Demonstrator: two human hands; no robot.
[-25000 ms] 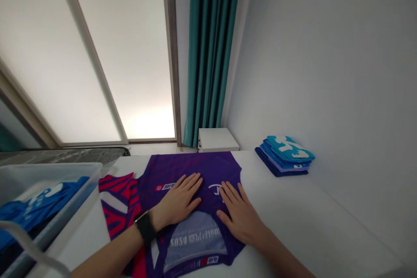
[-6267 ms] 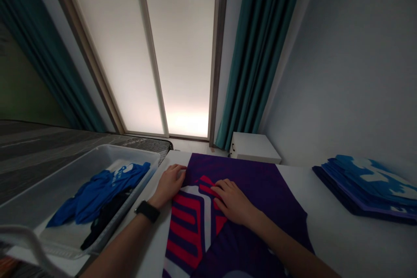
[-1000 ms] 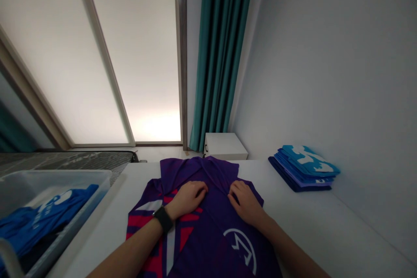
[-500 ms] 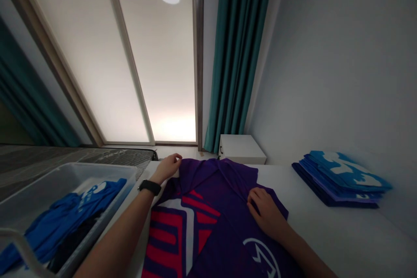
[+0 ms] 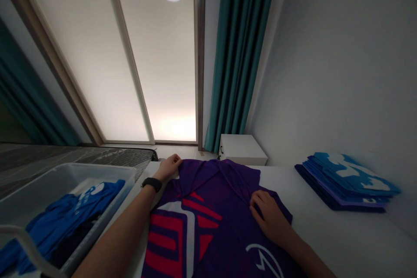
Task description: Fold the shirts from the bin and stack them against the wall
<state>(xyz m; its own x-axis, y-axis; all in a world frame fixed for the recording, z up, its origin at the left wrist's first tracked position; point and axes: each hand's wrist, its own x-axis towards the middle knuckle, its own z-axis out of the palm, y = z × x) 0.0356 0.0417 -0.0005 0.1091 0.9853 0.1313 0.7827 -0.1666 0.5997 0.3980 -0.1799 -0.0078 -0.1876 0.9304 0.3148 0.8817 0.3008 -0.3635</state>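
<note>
A purple T-shirt (image 5: 228, 208) with red and white print lies spread before me on a white table (image 5: 276, 173). At its far left edge, my left hand (image 5: 170, 167), with a dark watch on the wrist, has its fingertips closed on the cloth. Over on the shirt's right side rests my right hand (image 5: 265, 210), palm down, fingers slightly bent and the thumb apart. A white circular mark shows on the fabric near my right forearm.
To the left stands a clear plastic bin (image 5: 130, 178) with a blue garment (image 5: 71, 213) and darker cloth inside. A stack of folded blue clothes (image 5: 352, 178) sits at the right by the wall. Beyond the table is a white cabinet (image 5: 243, 147).
My left fingers have come down slightly and closed at the shirt's far left edge. The right hand remains on the cloth, and the view has shifted a little.
</note>
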